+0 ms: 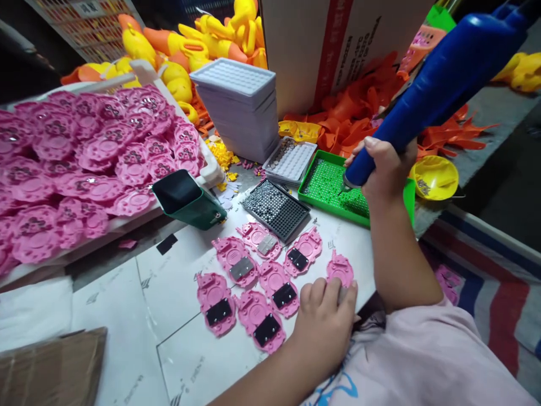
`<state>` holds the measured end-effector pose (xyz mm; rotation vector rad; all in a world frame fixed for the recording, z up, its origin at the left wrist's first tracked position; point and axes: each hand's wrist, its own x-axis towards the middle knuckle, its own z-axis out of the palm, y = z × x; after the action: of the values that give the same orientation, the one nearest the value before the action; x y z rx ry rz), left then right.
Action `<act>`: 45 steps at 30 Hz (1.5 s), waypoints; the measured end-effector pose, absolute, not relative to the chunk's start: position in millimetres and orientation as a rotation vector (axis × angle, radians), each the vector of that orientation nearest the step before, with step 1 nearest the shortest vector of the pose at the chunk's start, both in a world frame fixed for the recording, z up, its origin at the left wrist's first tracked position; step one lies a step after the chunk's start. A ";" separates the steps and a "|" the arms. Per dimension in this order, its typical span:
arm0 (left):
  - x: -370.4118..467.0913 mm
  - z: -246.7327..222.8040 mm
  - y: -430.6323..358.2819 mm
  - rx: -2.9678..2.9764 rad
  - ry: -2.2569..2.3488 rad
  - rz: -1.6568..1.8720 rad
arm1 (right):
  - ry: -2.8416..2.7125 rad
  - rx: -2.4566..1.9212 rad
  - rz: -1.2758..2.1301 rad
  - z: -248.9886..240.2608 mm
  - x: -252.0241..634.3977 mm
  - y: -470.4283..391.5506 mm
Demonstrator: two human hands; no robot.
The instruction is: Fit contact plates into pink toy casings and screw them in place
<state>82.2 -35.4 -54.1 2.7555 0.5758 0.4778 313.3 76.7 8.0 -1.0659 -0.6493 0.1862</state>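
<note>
My right hand (389, 160) grips a blue electric screwdriver (416, 104), slanted down to the left. Its tip points into a green tray (325, 210) of small screws; whether it touches one I cannot tell. My left hand (324, 318) lies over the lower part of a pink plastic shell (339, 266), holding it on the table with curled fingers. Left of that hand, several more pink shells (216, 304) lie face down, some with black covers (266, 330) and some with bare metallic ones (243, 268). A black perforated screw tray (291, 217) sits behind them.
A foam box (207, 163) heaped with pink parts (84, 146) stands at left, beside a dark green bin (190, 200). Stacked white trays (236, 107), a cardboard box (329, 45), orange pieces (355, 129) and a yellow bowl (435, 177) are further back.
</note>
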 end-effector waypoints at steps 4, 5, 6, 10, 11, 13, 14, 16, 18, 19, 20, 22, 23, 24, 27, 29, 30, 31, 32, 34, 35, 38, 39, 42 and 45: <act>82.8 -53.3 -34.9 2.753 0.578 0.469 | -0.655 -1.079 0.224 5.1 318.0 81.2; 82.7 -52.7 -34.9 2.754 0.583 0.464 | -0.664 -1.083 0.239 4.6 319.1 81.9; 82.7 -52.3 -35.1 2.754 0.591 0.461 | -0.674 -1.086 0.256 4.1 320.0 82.3; 82.2 -52.3 -36.4 2.759 0.614 0.458 | -0.655 -1.097 0.251 3.8 321.4 82.6; 82.1 -52.7 -36.7 2.762 0.615 0.463 | -0.647 -1.100 0.233 3.9 321.3 82.7; 81.9 -53.6 -37.2 2.766 0.617 0.479 | -0.655 -1.101 0.216 4.3 321.0 83.1; 81.9 -54.1 -37.5 2.767 0.622 0.490 | -0.669 -1.101 0.224 4.5 320.9 83.3; 81.9 -55.1 -38.1 2.769 0.647 0.523 | -0.701 -1.105 0.241 4.9 320.8 84.0; 82.1 -56.5 -38.8 2.770 0.676 0.560 | -0.715 -1.116 0.247 5.2 320.7 84.7; 82.2 -57.3 -39.2 2.772 0.688 0.579 | -0.709 -1.119 0.244 5.4 320.6 85.0; 82.4 -58.2 -39.5 2.776 0.694 0.598 | -0.697 -1.118 0.239 5.5 320.5 85.3; 82.8 -59.8 -40.0 2.794 0.691 0.641 | -0.668 -1.114 0.237 5.9 320.2 85.6; 83.0 -60.3 -40.2 2.805 0.687 0.666 | -0.655 -1.107 0.233 6.3 320.1 85.5; 83.2 -60.6 -40.3 2.818 0.680 0.690 | -0.647 -1.099 0.227 6.8 320.1 85.1; 83.5 -58.9 -39.2 2.858 0.652 0.739 | -0.651 -1.045 0.200 10.5 319.6 81.7; 83.4 -56.1 -37.2 2.877 0.669 0.725 | -0.642 -0.998 0.173 15.6 317.6 76.8; 83.3 -54.6 -35.8 2.883 0.694 0.700 | -0.632 -0.973 0.165 19.2 315.6 73.4; 83.3 -53.2 -34.1 2.883 0.727 0.661 | -0.629 -0.952 0.165 23.5 312.9 69.5; 83.4 -52.1 -32.2 2.878 0.764 0.613 | -0.637 -0.933 0.183 28.3 309.3 65.2; 83.9 -51.2 -28.2 2.856 0.839 0.514 | -0.696 -0.895 0.280 38.9 300.0 56.3; 84.3 -51.4 -26.3 2.844 0.870 0.473 | -0.738 -0.879 0.358 43.9 294.5 52.4; 85.2 -53.4 -22.5 2.833 0.910 0.401 | -0.845 -0.852 0.629 52.5 277.3 45.7; 85.3 -54.1 -21.8 2.839 0.905 0.391 | -0.865 -0.847 0.715 52.3 272.3 45.5; 85.1 -55.3 -21.2 2.848 0.893 0.389 | -0.891 -0.833 0.943 44.5 261.7 49.5; 84.8 -55.7 -21.2 2.838 0.887 0.407 | -0.908 -0.851 1.054 34.4 257.7 54.5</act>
<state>84.8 -21.2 -55.7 2.8383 0.8867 0.4071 257.7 54.5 34.4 -0.8511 -0.9077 1.0540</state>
